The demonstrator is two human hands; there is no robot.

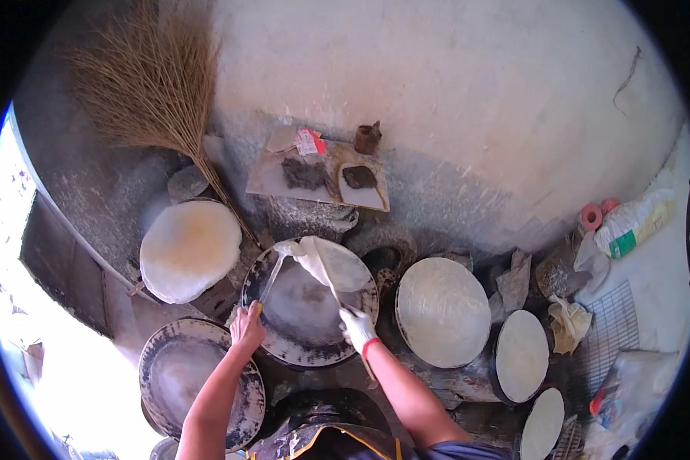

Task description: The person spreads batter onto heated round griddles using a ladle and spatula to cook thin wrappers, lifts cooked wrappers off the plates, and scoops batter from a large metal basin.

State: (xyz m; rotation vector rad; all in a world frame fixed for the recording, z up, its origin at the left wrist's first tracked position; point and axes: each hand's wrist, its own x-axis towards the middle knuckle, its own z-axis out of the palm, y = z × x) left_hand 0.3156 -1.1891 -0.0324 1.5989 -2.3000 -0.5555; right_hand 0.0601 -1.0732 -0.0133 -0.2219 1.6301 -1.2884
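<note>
A dark round griddle (307, 339) lies before me, its rim patchy black and white. My bare left hand (247, 329) grips a tool (273, 279) with a yellow handle and a thin metal shaft. White paste covers that tool's far end. In my right hand (357, 330), which wears a white glove with a red cuff, is a long stick-handled spreader (324, 265), also coated white at its head. Both tool heads are close together over the griddle's far edge. A thin, pale batter layer (348, 269) covers the far right part of the griddle.
A browned flatbread (190, 250) lies on the griddle at far left; a bare griddle (198, 379) is nearer. White-covered round plates (443, 313) line the right. A twig broom (161, 86) leans behind. One board (336, 192) holds dark cloths and a rusty can (368, 139).
</note>
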